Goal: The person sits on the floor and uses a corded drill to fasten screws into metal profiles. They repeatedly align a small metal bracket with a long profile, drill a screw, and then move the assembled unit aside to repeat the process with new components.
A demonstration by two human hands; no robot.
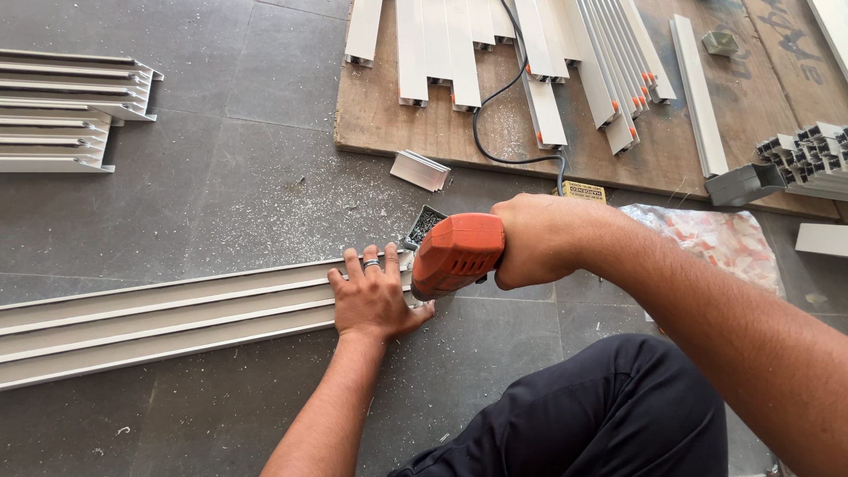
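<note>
- Left hand [375,300] spread flat, pressing down the long grey metal rail [168,314] on the floor.
- Right hand [530,243] closed tight around the orange power drill [455,254] at the rail's end.
- Probably drilling; next needing a steady push.

Left hand [375,300] is flat, palm down, fingers spread and pointing away from the body, pressing on the near end of the rail [168,314]. A ring shows on one finger. Its forearm runs straight back from the rail toward the lower edge of view, wrist unbent. Right hand [530,240] is closed in a fist round the grip of the drill [455,252], just past the rail's end and close beside the left fingertips, knuckles up. The right forearm comes in from the lower right, bare, angled down to the rail's end, wrist nearly straight. A dark-trousered knee is bent up beneath that forearm.
</note>
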